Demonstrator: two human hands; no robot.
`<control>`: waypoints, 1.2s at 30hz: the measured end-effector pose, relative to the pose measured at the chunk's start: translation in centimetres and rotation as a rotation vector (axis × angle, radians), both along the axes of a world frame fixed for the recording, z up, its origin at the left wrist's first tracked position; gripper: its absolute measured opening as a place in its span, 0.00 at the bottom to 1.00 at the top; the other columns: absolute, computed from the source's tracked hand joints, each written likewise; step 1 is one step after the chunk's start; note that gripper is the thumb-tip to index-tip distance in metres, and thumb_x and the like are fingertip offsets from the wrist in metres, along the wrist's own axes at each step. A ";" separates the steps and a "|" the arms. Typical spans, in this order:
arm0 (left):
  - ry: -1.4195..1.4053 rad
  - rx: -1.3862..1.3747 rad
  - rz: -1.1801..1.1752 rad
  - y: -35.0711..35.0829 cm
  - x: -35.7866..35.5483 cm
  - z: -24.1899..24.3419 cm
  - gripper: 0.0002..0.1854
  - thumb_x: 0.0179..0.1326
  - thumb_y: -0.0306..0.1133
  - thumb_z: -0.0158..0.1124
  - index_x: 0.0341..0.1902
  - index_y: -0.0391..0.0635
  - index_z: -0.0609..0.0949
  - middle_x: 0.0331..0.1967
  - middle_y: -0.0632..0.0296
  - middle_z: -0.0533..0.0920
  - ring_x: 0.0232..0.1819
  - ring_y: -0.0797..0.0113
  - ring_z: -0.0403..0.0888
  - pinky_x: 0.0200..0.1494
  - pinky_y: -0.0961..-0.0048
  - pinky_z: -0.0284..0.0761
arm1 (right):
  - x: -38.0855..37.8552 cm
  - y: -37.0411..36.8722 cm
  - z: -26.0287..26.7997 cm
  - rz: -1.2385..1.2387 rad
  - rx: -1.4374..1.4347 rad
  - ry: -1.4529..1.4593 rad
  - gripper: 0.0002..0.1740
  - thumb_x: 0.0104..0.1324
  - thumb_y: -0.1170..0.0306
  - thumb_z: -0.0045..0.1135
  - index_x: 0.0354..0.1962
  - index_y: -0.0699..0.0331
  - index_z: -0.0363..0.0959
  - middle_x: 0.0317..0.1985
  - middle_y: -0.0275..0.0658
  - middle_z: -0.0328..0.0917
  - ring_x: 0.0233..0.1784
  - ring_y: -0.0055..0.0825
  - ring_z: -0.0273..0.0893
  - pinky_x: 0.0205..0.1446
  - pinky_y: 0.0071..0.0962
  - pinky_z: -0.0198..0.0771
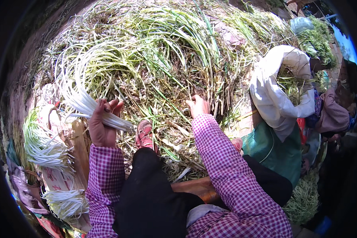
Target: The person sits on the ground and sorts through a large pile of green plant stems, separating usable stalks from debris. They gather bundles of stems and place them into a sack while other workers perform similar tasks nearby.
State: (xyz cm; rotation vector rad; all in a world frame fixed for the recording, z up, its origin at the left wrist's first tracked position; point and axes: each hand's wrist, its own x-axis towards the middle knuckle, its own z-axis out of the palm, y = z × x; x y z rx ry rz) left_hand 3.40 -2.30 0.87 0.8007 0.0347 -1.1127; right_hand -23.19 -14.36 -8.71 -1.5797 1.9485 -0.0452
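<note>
A bundle of long, pale leafy stalks, like blanched chives (82, 99), lies across the palm of my left hand (102, 131). Its white cut ends stick out to the right, while the leaves arc up and away to the left. My right hand (200, 106) is low over the dry plant litter (163, 104), fingers curled downward. Whether it pinches anything is too unclear to tell. Beyond both hands lies a loose heap of yellow-green stalks (178, 35).
Two sorted bunches, one green-tipped (49, 145) and one white (66, 203), rest on a board (56, 180) at left. At right are a white sack (266, 86) holding trimmings, a green sack (276, 154) and another person (334, 111). My red shoe (145, 134) stands in the litter.
</note>
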 end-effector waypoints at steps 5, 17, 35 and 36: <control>0.021 0.099 -0.075 0.9 -0.9 -1.7 0.08 0.57 0.30 0.60 0.38 0.44 0.71 0.25 0.64 0.74 0.35 0.66 0.73 0.34 0.72 0.71 | 0.3 -0.4 0.9 -0.163 -0.154 -0.561 0.06 0.58 0.72 0.56 0.34 0.64 0.75 0.32 0.36 0.78 0.37 0.24 0.75 0.36 0.23 0.72; 0.027 0.173 -0.205 0.8 -2.5 -2.1 0.08 0.57 0.30 0.58 0.38 0.43 0.71 0.24 0.65 0.72 0.26 0.70 0.71 0.27 0.74 0.71 | 0.2 -0.3 7.2 -0.019 -0.257 -0.756 0.13 0.63 0.64 0.49 0.36 0.65 0.76 0.31 0.35 0.78 0.18 0.13 0.65 0.21 0.14 0.64; -0.273 0.418 -0.584 -0.4 -4.9 -4.0 0.13 0.48 0.21 0.63 0.38 0.38 0.73 0.23 0.59 0.76 0.17 0.69 0.74 0.17 0.74 0.74 | 4.5 11.1 5.1 0.547 -0.183 -0.625 0.08 0.54 0.67 0.56 0.28 0.62 0.72 0.25 0.39 0.71 0.27 0.35 0.73 0.32 0.29 0.68; -0.293 0.421 -0.557 -0.5 -5.3 -4.3 0.13 0.47 0.20 0.63 0.37 0.37 0.73 0.21 0.60 0.76 0.15 0.69 0.74 0.17 0.76 0.73 | 4.5 11.1 5.2 0.560 -0.157 -0.614 0.08 0.54 0.67 0.56 0.28 0.63 0.73 0.25 0.39 0.71 0.27 0.35 0.73 0.32 0.29 0.68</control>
